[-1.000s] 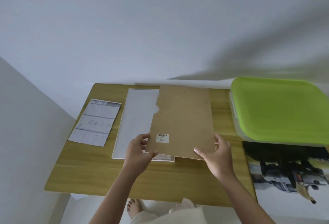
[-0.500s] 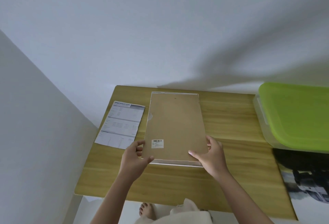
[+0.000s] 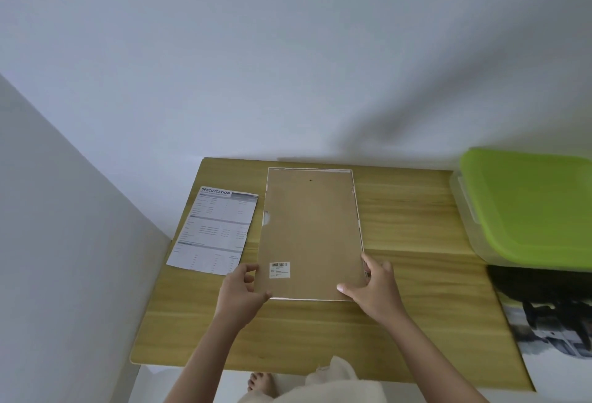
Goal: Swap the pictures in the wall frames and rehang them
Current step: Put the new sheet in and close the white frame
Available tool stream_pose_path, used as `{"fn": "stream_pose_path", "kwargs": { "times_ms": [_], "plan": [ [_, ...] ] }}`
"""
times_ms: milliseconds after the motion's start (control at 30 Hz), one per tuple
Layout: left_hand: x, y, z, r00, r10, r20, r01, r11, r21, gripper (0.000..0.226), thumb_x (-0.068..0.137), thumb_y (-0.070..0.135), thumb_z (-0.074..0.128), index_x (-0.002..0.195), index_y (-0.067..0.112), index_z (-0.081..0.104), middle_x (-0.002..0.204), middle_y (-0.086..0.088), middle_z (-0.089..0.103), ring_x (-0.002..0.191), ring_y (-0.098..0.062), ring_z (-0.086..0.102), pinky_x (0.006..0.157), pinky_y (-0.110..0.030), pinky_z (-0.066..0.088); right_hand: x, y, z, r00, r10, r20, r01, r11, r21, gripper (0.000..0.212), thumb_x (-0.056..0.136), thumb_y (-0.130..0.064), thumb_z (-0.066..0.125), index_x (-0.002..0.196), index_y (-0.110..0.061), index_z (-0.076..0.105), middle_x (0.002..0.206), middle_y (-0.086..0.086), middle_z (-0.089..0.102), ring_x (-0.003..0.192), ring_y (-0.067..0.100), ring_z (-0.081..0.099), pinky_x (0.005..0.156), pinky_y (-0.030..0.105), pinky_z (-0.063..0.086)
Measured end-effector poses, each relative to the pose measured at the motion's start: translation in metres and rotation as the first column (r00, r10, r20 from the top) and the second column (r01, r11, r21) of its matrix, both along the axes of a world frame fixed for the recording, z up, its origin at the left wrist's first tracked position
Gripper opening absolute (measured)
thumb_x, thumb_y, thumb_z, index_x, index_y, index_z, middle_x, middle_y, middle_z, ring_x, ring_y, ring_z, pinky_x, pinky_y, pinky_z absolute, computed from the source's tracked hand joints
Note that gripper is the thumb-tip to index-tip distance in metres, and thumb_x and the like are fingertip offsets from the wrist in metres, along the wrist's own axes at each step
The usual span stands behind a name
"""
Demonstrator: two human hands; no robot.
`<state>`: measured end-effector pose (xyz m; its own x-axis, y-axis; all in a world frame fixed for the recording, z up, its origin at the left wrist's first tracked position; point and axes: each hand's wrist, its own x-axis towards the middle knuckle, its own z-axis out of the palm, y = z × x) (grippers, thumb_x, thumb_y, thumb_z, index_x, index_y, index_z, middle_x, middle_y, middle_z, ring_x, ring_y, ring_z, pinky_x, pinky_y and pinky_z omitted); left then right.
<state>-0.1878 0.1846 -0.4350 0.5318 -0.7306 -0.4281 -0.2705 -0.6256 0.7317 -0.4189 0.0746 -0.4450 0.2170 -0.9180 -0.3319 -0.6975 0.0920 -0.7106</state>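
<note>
Paper headed SPECIFICATION [image 3: 214,230] lies leftmost on the table [image 3: 416,229]. Left hand [image 3: 238,292] and right hand [image 3: 374,287] pinch the brown backing board's [image 3: 312,233] near corners, seemingly seated in its frame [image 3: 358,216]. Green-lidded box [image 3: 528,207] sits right.

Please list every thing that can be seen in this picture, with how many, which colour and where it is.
table: 1, light wood, against the white wall
backing board: 1, brown, lying in the frame at the table's middle, barcode label near its front left corner
frame: 1, white edges showing around the board
specification sheet: 1, white and grey, left of the frame
storage box: 1, clear with green lid, right end of the table
picture print: 1, black, grey and white, in front of the box
left hand: 1, at the board's front left corner
right hand: 1, at the board's front right corner
</note>
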Motion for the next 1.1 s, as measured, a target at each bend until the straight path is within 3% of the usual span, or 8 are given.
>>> {"fn": "stream_pose_path", "kwargs": {
  "times_ms": [200, 500, 700, 900, 1000, 1100],
  "plan": [
    [0.001, -0.004, -0.005, 0.997, -0.049, 0.053, 0.049, 0.999, 0.001, 0.051, 0.070, 0.010, 0.076, 0.116, 0.018, 0.056, 0.096, 0.002, 0.056, 0.072, -0.015, 0.057, 0.062, -0.023, 0.049, -0.002, -0.005, 0.000, 1.000, -0.016, 0.015, 0.015, 1.000, 0.018, 0.094, 0.065, -0.028, 0.083, 0.145, -0.015, 0.035, 0.116, 0.001, 0.037, 0.112, 0.016, 0.050, 0.102, 0.028, 0.040],
    [0.004, -0.003, -0.011, 0.998, -0.055, 0.034, 0.055, 0.998, -0.018, 0.043, 0.072, 0.010, 0.075, 0.108, 0.023, 0.056, 0.088, 0.000, 0.059, 0.072, -0.015, 0.057, 0.059, -0.023, 0.046, -0.004, -0.012, -0.006, 1.000, -0.007, -0.020, 0.007, 1.000, 0.015, 0.092, 0.064, -0.032, 0.083, 0.142, -0.016, 0.038, 0.117, 0.000, 0.038, 0.119, 0.020, 0.047, 0.101, 0.036, 0.043],
    [0.008, 0.000, -0.014, 0.997, -0.078, 0.009, 0.079, 0.995, -0.056, 0.043, 0.072, 0.011, 0.076, 0.107, 0.026, 0.056, 0.083, 0.000, 0.060, 0.071, -0.015, 0.058, 0.065, -0.026, 0.050, -0.010, -0.012, -0.008, 1.000, -0.013, 0.027, 0.013, 1.000, -0.012, 0.081, 0.064, -0.024, 0.085, 0.135, -0.021, 0.045, 0.111, 0.000, 0.040, 0.101, 0.016, 0.053, 0.091, 0.029, 0.046],
    [0.011, 0.001, -0.021, 0.989, -0.146, 0.014, 0.147, 0.986, -0.083, 0.054, 0.074, 0.011, 0.074, 0.120, 0.033, 0.055, 0.091, -0.003, 0.058, 0.077, -0.019, 0.061, 0.069, -0.024, 0.052, -0.016, -0.017, -0.012, 0.996, 0.059, 0.072, -0.060, 0.998, 0.014, 0.093, 0.064, -0.027, 0.085, 0.142, -0.030, 0.035, 0.122, 0.002, 0.042, 0.107, 0.012, 0.051, 0.098, 0.030, 0.044],
    [0.012, -0.002, -0.022, 0.988, -0.152, 0.003, 0.151, 0.984, -0.093, 0.055, 0.074, 0.007, 0.073, 0.120, 0.033, 0.056, 0.085, 0.000, 0.054, 0.069, -0.014, 0.056, 0.065, -0.022, 0.049, -0.017, -0.023, -0.011, 0.993, 0.109, 0.051, -0.111, 0.993, 0.036, 0.096, 0.065, -0.028, 0.085, 0.145, -0.032, 0.031, 0.117, 0.002, 0.041, 0.103, 0.011, 0.049, 0.093, 0.020, 0.037],
    [0.014, -0.005, -0.024, 0.989, -0.146, -0.026, 0.143, 0.985, -0.099, 0.055, 0.073, 0.005, 0.074, 0.116, 0.035, 0.057, 0.084, 0.000, 0.052, 0.067, -0.012, 0.053, 0.064, -0.021, 0.048, -0.016, -0.029, -0.009, 0.991, 0.133, 0.018, -0.134, 0.989, 0.056, 0.097, 0.064, -0.030, 0.086, 0.144, -0.033, 0.031, 0.116, 0.001, 0.041, 0.105, 0.012, 0.048, 0.092, 0.022, 0.036]
  ]
}}
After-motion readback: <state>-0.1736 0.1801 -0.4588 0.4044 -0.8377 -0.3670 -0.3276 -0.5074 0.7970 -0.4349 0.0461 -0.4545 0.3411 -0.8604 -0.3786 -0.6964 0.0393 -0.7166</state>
